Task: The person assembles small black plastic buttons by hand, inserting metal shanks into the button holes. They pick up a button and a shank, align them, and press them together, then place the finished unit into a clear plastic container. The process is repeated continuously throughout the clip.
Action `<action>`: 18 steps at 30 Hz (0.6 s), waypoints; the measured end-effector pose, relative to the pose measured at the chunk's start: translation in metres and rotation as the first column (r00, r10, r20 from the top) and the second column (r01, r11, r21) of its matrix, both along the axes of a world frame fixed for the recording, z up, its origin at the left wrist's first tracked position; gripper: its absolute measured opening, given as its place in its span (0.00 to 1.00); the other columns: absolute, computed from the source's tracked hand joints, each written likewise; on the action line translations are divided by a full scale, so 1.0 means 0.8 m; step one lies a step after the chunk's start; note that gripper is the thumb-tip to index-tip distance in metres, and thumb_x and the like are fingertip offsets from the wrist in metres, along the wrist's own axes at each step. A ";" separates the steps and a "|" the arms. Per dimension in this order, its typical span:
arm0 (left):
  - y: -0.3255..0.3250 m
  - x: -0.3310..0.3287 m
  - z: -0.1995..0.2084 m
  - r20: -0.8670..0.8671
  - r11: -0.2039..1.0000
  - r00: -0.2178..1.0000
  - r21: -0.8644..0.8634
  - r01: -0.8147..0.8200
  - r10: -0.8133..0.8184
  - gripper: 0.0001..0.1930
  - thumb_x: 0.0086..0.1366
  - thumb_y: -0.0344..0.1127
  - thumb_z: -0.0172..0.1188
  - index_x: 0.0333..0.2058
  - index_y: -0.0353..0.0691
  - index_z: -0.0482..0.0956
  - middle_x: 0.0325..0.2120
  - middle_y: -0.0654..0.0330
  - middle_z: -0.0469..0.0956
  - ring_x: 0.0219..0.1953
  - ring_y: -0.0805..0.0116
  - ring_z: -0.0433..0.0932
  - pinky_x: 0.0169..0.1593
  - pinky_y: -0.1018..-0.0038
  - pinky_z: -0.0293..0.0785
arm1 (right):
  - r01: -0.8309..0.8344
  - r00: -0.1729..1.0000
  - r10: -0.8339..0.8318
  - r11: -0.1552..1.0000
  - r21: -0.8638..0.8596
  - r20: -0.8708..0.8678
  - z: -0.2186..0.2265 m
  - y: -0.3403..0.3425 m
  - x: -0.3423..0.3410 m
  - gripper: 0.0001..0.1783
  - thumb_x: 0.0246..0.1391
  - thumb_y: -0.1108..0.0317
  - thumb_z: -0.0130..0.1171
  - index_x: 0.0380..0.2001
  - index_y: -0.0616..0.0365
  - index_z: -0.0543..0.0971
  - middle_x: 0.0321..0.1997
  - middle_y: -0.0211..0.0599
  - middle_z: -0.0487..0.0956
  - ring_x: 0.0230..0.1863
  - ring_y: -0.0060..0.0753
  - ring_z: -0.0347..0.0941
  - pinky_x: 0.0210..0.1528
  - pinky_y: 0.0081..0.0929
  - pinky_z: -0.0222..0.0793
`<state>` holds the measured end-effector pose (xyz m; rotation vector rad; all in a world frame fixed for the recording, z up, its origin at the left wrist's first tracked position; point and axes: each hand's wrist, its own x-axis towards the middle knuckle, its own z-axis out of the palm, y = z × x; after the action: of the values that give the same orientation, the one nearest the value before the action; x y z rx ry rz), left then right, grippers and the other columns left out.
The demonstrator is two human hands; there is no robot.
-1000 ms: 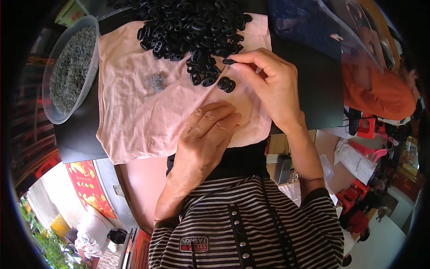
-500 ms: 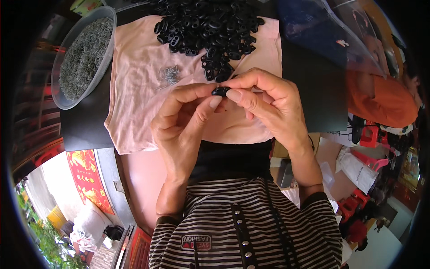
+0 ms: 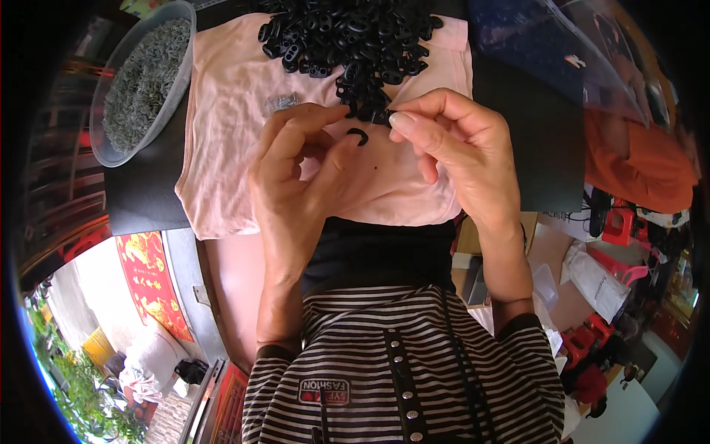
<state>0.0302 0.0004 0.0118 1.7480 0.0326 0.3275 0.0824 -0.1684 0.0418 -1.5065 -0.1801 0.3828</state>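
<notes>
My left hand (image 3: 296,159) is over the pink cloth (image 3: 229,140), its index finger and thumb spread apart. Just beyond its thumb shows a curved black plastic piece (image 3: 359,136); whether it lies on the cloth or is in the air, I cannot tell. The thumb and index finger of my right hand (image 3: 462,144) are pinched together at the near end of a pile of black plastic cord locks (image 3: 347,37). What they hold, if anything, is too small to make out. Behind my left fingers lies a little heap of metal springs (image 3: 281,102).
A clear plastic tub (image 3: 190,70) full of small grey metal springs stands at the left on the black table (image 3: 144,189). Clear plastic sheeting (image 3: 547,59) lies at the back right. An orange cloth-like thing (image 3: 636,163) is beyond the right table edge.
Both hands held a black piece between them earlier. Now they have parted, the left fingers have spread, and the right hand has moved slightly right and away from me.
</notes>
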 end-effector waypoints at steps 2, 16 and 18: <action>0.000 -0.002 0.002 0.040 0.996 0.999 -0.086 0.035 -0.032 0.13 0.56 0.21 0.62 0.42 0.30 0.77 0.37 0.60 0.75 0.31 0.77 0.76 0.37 0.82 0.72 | -0.034 0.999 0.035 0.999 -0.029 0.011 0.000 -0.002 0.000 0.08 0.53 0.70 0.61 0.34 0.64 0.80 0.24 0.26 0.78 0.18 0.09 0.64 0.18 0.10 0.58; -0.004 -0.029 -0.006 -0.040 0.757 0.995 -0.652 0.042 -0.090 0.07 0.61 0.26 0.59 0.38 0.32 0.76 0.32 0.62 0.78 0.33 0.78 0.74 0.41 0.81 0.71 | -0.262 0.944 0.298 0.938 -0.227 0.142 0.019 0.009 -0.013 0.04 0.52 0.75 0.59 0.33 0.62 0.79 0.27 0.30 0.78 0.28 0.15 0.73 0.28 0.15 0.68; -0.003 -0.034 -0.008 0.008 0.828 0.999 -0.559 0.038 -0.040 0.07 0.61 0.25 0.58 0.38 0.32 0.74 0.32 0.62 0.77 0.34 0.78 0.74 0.42 0.81 0.70 | -0.230 0.905 0.344 0.890 -0.394 0.248 0.025 0.010 0.000 0.05 0.51 0.76 0.58 0.33 0.61 0.79 0.26 0.32 0.77 0.28 0.21 0.74 0.28 0.19 0.68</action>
<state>0.0033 -0.0022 0.0057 1.1594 0.0870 0.2510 0.0828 -0.1601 0.0616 -1.9046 -0.6240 0.4300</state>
